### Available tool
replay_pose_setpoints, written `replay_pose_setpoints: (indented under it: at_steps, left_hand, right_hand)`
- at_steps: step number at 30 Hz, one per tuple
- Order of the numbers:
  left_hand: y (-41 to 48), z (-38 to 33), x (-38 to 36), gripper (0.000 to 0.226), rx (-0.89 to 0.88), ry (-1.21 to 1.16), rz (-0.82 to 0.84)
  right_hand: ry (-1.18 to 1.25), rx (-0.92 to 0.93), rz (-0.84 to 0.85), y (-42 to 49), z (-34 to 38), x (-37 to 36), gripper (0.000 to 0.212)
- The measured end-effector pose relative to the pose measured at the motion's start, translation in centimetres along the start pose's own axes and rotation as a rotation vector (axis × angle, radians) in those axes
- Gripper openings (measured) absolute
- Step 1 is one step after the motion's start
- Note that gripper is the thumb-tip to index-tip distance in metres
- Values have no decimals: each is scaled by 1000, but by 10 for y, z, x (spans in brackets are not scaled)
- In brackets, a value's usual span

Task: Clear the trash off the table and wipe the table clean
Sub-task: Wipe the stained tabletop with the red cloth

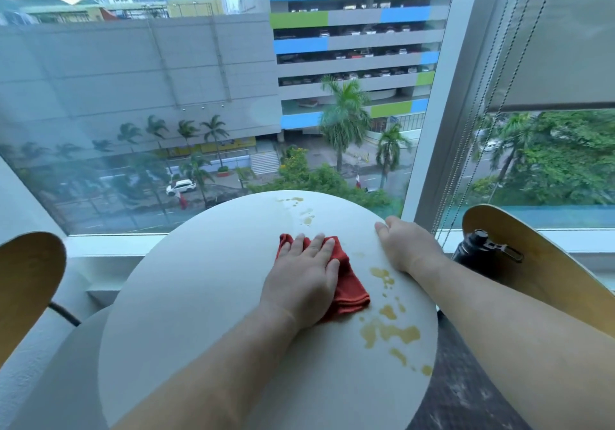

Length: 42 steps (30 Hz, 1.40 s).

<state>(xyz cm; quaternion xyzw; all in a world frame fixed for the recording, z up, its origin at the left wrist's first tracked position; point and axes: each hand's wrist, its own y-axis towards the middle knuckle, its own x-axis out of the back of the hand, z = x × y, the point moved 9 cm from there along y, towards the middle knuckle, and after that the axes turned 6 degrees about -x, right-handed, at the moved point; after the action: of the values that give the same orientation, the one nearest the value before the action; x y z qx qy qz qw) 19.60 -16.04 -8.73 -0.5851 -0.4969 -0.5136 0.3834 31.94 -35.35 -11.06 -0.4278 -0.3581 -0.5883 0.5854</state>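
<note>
Left grip (301, 274) lies flat, fingers straight, pressing the red cloth (349, 291) onto the round white bench (186, 296); the cloth is half hidden beneath it. Right grip (404, 246) curls over the bench's right rim, fingertips hidden. Yellow-brown spill (389, 331) lies right of the cloth.

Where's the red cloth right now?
Head view: the red cloth lies near the middle of the round table, pressed under the left hand, just left of the brown spill along the table's right side.
</note>
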Motion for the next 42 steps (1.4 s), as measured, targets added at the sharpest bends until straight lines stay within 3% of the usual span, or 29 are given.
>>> replay_pose_setpoints:
  at_steps: [4, 11, 21, 29, 36, 42]
  left_hand:
    - [-3, -12, -3, 72, -53, 68, 47]
    - [-35, -13, -4, 64, -150, 58, 115]
    - [-14, -3, -1, 69, -20, 105, 129]
    - [-47, -12, -6, 64, -161, 77, 143]
    - [-69, 25, 1, 80, -16, 54, 106]
    - [-18, 52, 5, 64, 161, 81, 93]
  right_hand:
    - [-16, 2, -18, 3, -2, 3, 50]
    - [-19, 12, -25, 2, -1, 3, 52]
    - [-30, -12, -17, 0, -2, 4, 48]
    - [-29, -15, -8, -4, -2, 6, 50]
    - [-44, 23, 30, -4, 3, 5, 47]
    - [-43, 32, 67, 6, 15, -1, 28]
